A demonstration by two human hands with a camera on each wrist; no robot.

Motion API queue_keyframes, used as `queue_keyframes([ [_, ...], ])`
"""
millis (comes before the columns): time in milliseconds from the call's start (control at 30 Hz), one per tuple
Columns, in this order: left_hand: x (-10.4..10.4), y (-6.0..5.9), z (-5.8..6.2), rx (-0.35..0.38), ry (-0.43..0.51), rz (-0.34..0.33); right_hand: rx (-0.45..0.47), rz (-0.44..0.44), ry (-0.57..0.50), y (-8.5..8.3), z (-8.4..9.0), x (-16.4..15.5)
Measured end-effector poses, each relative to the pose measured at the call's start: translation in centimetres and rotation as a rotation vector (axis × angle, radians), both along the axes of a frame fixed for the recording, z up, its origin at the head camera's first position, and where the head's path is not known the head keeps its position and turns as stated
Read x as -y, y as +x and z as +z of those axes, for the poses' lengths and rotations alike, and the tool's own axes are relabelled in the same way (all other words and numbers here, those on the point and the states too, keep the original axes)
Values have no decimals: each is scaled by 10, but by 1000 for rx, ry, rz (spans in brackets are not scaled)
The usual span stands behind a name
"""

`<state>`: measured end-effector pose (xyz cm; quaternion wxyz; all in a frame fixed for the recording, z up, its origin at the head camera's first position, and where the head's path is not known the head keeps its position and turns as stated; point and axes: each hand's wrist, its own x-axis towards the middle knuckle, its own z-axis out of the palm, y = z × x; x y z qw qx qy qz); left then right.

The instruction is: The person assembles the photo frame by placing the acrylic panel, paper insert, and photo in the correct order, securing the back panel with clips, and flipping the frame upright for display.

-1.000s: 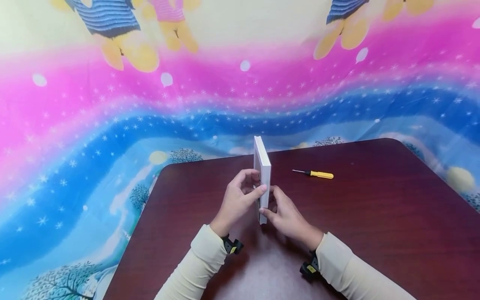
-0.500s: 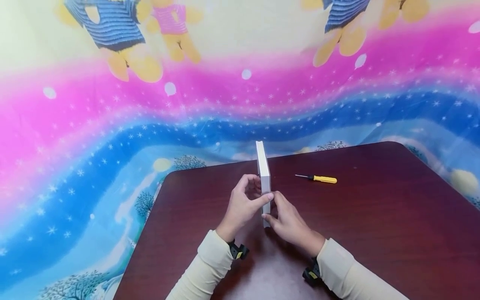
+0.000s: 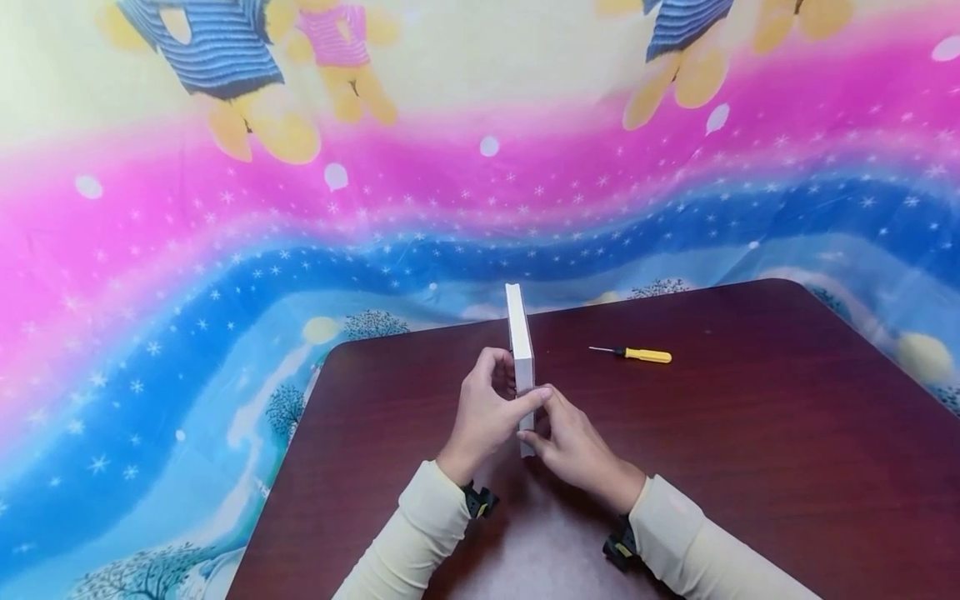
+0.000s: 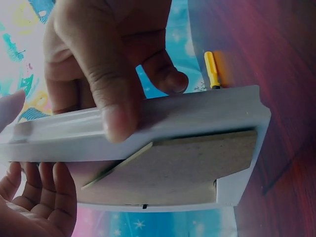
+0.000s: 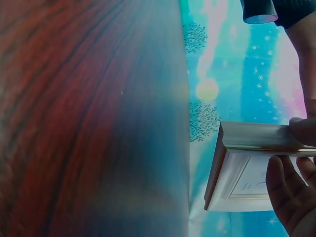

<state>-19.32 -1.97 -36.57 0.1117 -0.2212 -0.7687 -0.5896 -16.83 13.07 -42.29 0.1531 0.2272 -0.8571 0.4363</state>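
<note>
A white picture frame (image 3: 522, 337) stands upright over the table, its narrow edge toward me in the head view. My left hand (image 3: 482, 417) grips it from the left, thumb across the near edge, fingers at the back. From the right, my right hand (image 3: 583, 446) holds the lower part, its thumb on the edge. In the left wrist view the brown backing board (image 4: 168, 187) shows, with a board flap (image 4: 207, 153) against it. The right wrist view shows the front, with a pale picture (image 5: 252, 180) partly covered by the right fingers (image 5: 279, 185).
A yellow-handled screwdriver (image 3: 647, 356) lies on the dark reddish table (image 3: 750, 433), beyond and right of the frame. Behind the table hangs a colourful printed cloth (image 3: 420, 192). A black wrist camera (image 3: 481, 502) sits on the left wrist.
The picture frame has turned slightly, so less of its left side shows in the head view. My left thumb now reaches farther right across the near edge. Both hands keep hold of the picture frame.
</note>
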Motion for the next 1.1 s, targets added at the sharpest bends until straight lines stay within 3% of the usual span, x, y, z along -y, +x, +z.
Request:
queue_keyframes([
  [200,1,0,1,-46,-34,25,18,51,2,0,4,-2],
  [467,6,1,4,-48,-25,31,13,93,19,0,7,-3],
  [700,10,2,12,22,21,-5,17,110,30,0,9,-3],
  [1100,15,-2,9,32,42,-38,0,136,31,3,9,-1],
])
